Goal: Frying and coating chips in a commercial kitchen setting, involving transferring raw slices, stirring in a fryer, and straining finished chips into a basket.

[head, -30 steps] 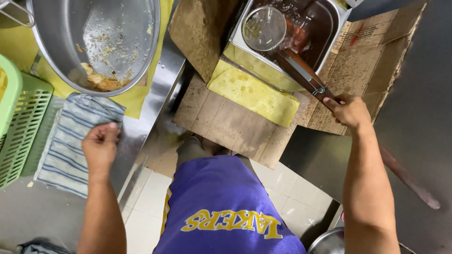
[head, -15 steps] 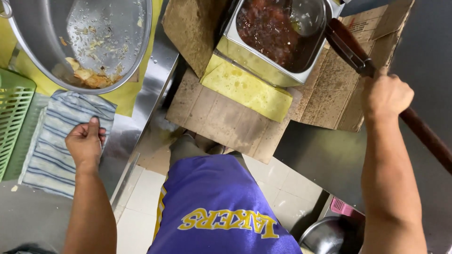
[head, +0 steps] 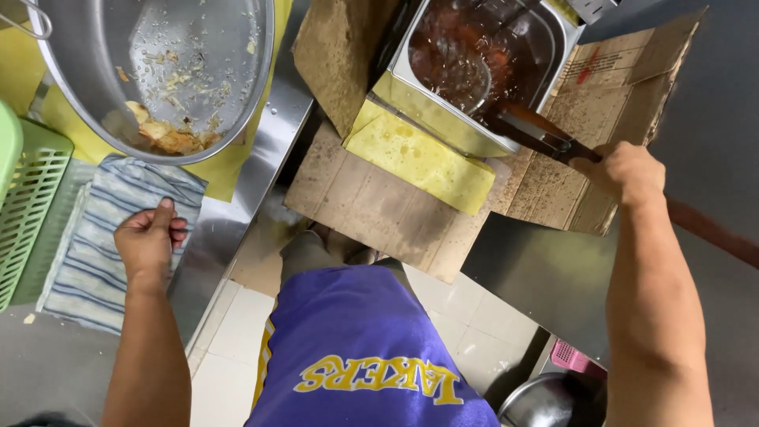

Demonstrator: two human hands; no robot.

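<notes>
My right hand (head: pixel 626 171) grips the dark handle of a wire skimmer (head: pixel 528 129). Its round mesh head (head: pixel 457 69) is sunk in the dark oil of a rectangular steel fryer pan (head: pixel 443 122). My left hand (head: pixel 148 236) rests with curled fingers on a blue striped cloth (head: pixel 95 245) lying on the steel counter. Just beyond it stands a large steel bowl (head: pixel 229 87) with scraps of fried food at its bottom.
Greasy cardboard sheets (head: pixel 371 205) and a yellow cloth (head: pixel 419 154) lie around the fryer. A green plastic basket (head: pixel 28 198) stands at the left edge. A pink item (head: pixel 573 357) and a steel pot (head: pixel 545 403) sit low at the right. White floor tiles lie below.
My right hand swung the skimmer back down from the raised position, and its mesh head dipped into the oil. My left hand stayed on the striped cloth.
</notes>
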